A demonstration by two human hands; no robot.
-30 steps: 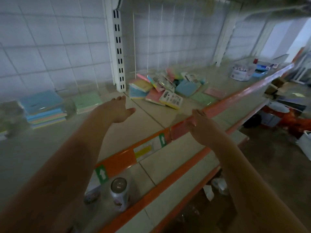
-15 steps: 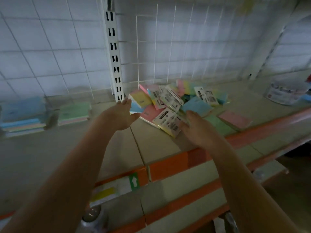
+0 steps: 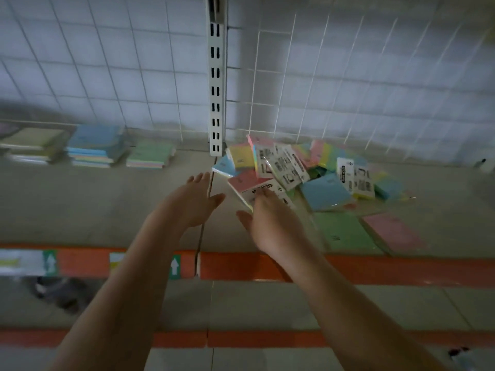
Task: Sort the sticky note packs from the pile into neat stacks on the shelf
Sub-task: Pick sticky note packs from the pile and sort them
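Pile: sticky note packs (image 3: pixel 308 172) lie heaped on the shelf (image 3: pixel 107 210) against the wire back panel (image 3: pixel 348 89), just right of the slotted upright (image 3: pixel 216 89); some lean on one another, some lie flat.
Nearest pack: a pink pack with a printed label (image 3: pixel 250 186) sits tilted at the near left edge of the pile.
Right hand: the right hand (image 3: pixel 270 223) reaches over that pack, fingers stretched and touching its label face, thumb spread clear; the grip holds nothing yet.
Left hand: the left hand (image 3: pixel 192 202) hovers just left of the pile, fingers straight and spread, empty, close to a blue pack (image 3: pixel 223 167) but apart from it.
Handling: packs look light, flat and fairly stiff; the wrapping is probably slick, so a pinch across two opposite edges should hold better than pressing the face.
Risk: lifting a leaning pack may let its neighbours slide.
Stacks: finished stacks (image 3: pixel 96 147) stand well to the left along the back of the shelf.
Loose packs: a green pack (image 3: pixel 342 231) and a pink pack (image 3: pixel 393 231) lie flat near the orange shelf rail (image 3: pixel 267 266).
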